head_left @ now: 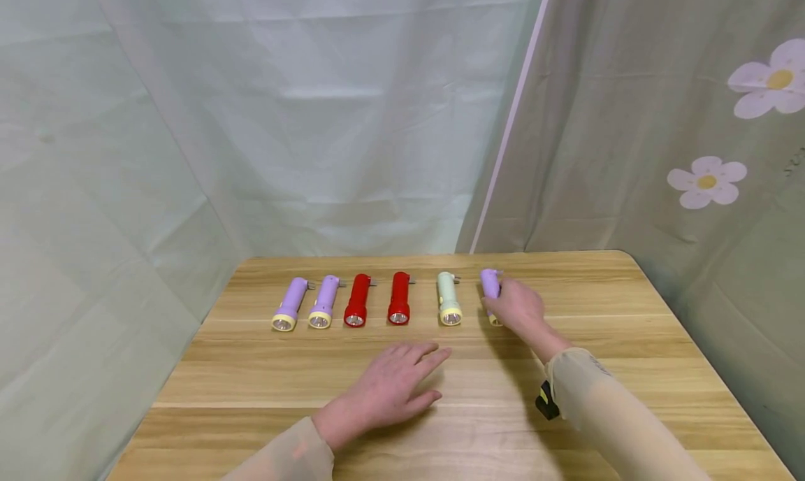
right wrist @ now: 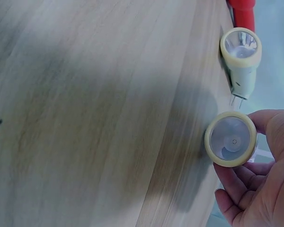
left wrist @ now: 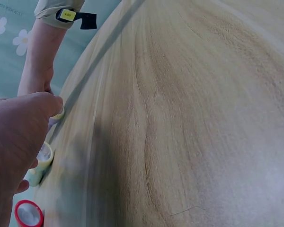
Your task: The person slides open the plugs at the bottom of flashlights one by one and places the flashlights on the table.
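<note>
At the right end of a row of flashlights, my right hand [head_left: 517, 305] grips a purple flashlight [head_left: 490, 283] with a cream rim. The right wrist view shows the thumb and fingers around its body, its lens [right wrist: 230, 139] facing the camera. Left of it lies a pale green flashlight [head_left: 449, 299] with a cream rim, its plug prongs out. Further left are two red flashlights [head_left: 399, 298] [head_left: 358, 300] and two purple ones [head_left: 325, 301] [head_left: 292, 304]. My left hand [head_left: 393, 386] is in front of the row, fingers extended and holding nothing.
The flashlights lie on a wood-grain table [head_left: 251, 390] with rounded far corners. Pale curtains [head_left: 352, 117] hang behind and beside it, with flower prints [head_left: 707, 182] on the right. A black strap piece with a yellow label [head_left: 546, 401] hangs at my right sleeve.
</note>
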`<state>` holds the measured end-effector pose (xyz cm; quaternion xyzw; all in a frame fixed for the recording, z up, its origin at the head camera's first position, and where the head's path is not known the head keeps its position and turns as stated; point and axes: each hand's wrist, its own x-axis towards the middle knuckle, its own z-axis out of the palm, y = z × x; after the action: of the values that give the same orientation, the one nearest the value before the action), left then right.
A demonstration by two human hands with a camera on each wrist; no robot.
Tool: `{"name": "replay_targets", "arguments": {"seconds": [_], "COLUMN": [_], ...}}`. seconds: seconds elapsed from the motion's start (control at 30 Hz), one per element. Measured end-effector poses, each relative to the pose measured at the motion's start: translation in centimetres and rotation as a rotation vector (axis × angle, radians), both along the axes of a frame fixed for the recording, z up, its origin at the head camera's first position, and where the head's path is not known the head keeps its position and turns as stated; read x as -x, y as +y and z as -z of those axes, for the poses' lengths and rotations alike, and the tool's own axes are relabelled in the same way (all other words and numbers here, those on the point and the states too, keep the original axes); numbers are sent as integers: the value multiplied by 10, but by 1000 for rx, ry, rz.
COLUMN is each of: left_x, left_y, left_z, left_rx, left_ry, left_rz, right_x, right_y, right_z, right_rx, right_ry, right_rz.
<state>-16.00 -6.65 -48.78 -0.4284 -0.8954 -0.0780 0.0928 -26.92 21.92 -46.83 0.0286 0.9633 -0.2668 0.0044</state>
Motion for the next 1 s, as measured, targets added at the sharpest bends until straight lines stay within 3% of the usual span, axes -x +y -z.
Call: {"name": "replay_targets", "arguments": {"seconds": [1.0], "left_x": [-1], "left_y": [-4], "left_z": [3], "left_rx": [7], "left_ry": [-48], "left_rz": [-9], "right_x": [3], "right_y": [4], "right_z": [2], "right_rx": [12], "right_ry": [-33], "right_rz": [-30]}}
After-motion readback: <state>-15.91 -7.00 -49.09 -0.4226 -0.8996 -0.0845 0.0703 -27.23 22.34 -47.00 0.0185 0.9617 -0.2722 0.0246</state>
